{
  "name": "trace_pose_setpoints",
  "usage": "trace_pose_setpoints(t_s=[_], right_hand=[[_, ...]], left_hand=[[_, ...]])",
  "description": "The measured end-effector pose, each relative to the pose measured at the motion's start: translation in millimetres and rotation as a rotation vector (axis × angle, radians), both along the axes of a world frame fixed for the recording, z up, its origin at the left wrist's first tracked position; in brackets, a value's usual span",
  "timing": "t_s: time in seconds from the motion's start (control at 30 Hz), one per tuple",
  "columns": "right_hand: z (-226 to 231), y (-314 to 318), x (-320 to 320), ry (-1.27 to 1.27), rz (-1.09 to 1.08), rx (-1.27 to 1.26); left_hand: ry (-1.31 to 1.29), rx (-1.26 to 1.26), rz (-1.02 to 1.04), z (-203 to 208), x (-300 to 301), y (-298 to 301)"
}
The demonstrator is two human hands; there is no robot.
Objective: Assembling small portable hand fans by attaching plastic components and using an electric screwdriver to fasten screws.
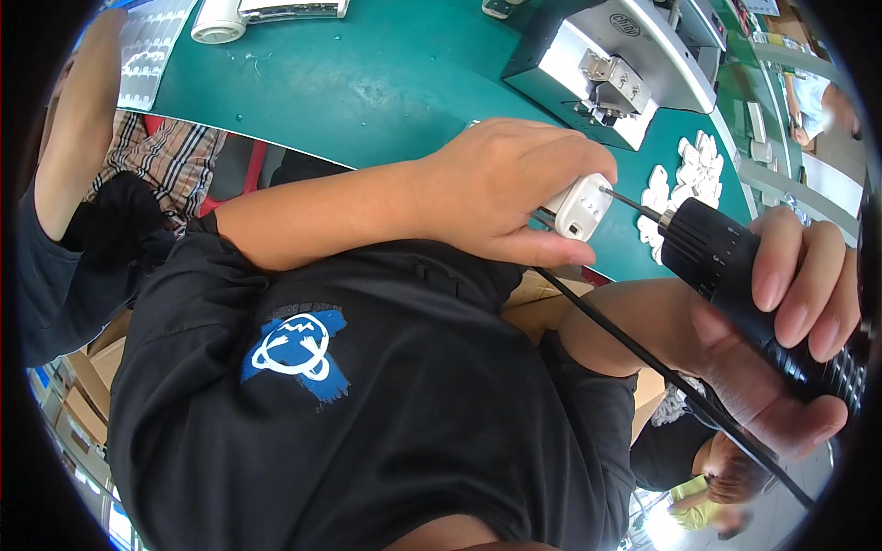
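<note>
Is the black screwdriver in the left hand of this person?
No, the right hand grips the black screwdriver, while the left hand holds a white device.

Markings in view: oval badge [625, 25] on the machine, collar scale [716, 267] on the driver, shirt print [294, 346].

Badge: dark oval outline, short lettering inside, on the pale grey panel of the machine [663, 57] at upper right; sits slightly tilted to the camera, small companion mark beside it too fine to make out. Scale: small white ticks and numerals spaced around the black collar of the electric screwdriver [703, 243], behind the bit; some figures turn out of sight around the curve, the rest too small to read surely. Print: graphic only, blue cross-like patch with white rounded outline and zigzag, on the black shirt [395, 395] chest; dark speckled band along its upper edge.
</note>
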State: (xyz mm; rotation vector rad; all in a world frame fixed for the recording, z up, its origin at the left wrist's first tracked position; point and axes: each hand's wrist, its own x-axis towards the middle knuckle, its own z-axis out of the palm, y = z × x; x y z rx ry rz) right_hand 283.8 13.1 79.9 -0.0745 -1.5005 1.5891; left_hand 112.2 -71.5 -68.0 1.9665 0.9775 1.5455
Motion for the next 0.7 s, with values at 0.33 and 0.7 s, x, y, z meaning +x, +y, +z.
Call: trace_pose_setpoints(t_s=[0.33, 0.7], right_hand=[[-12.0, -13.3, -18.4, 0.075, -0.007, -0.044], [9.9, -7.7, -23.6, 0.188, 0.126, 0.342]], left_hand=[[-0.020, 0.014, -0.004, -3.4, 2.2, 0.3], [0.051, -0.044, -0.098, 1.3, -4.3, 0.6]])
